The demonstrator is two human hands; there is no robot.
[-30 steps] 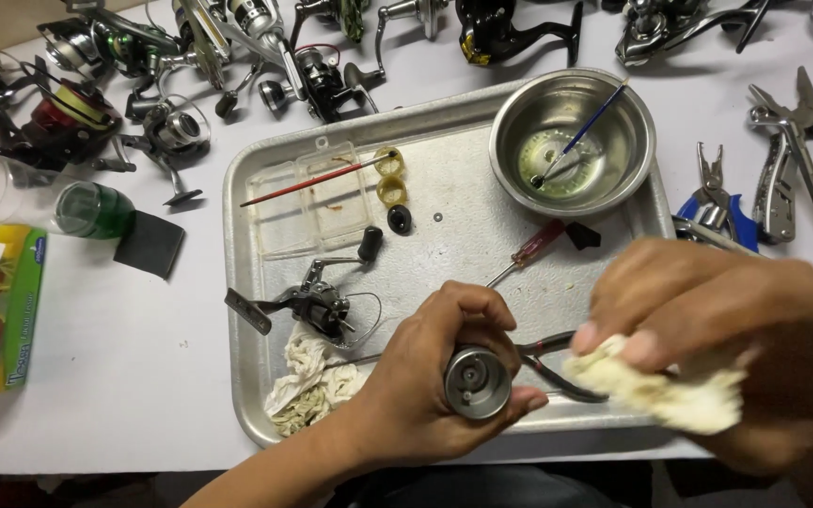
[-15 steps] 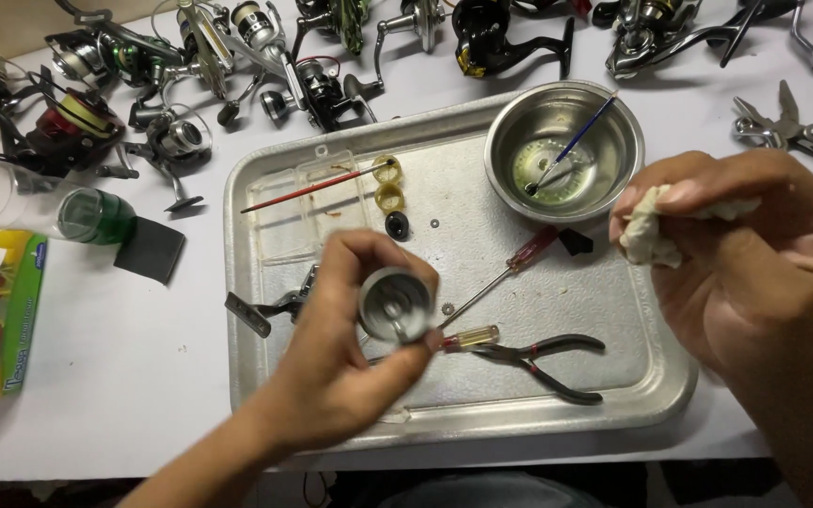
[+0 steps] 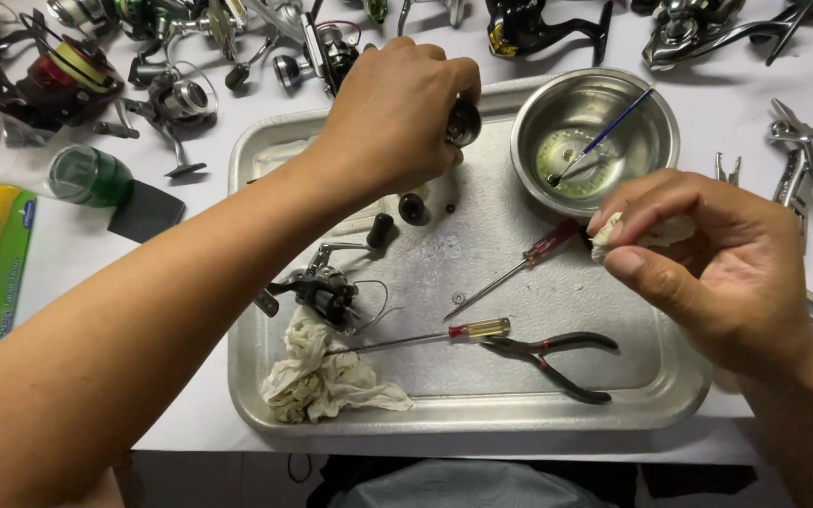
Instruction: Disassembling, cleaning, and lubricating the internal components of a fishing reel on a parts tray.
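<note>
Fingers of the left hand [image 3: 397, 113] close around a small round metal spool [image 3: 464, 122], held above the far edge of the metal tray [image 3: 481, 414]. Just right of that grip stands a steel bowl [image 3: 646, 141] with a thin brush [image 3: 604, 136] leaning in it. The right hand [image 3: 707, 263] pinches a wad of white cloth [image 3: 627, 233]; a red-handled screwdriver [image 3: 519, 268] lies just left of it. Below both hands lie pliers [image 3: 557, 353] and a crumpled rag [image 3: 322, 381]. Fishing reels [image 3: 181, 94] crowd the white table [image 3: 77, 282] beyond the tray.
</note>
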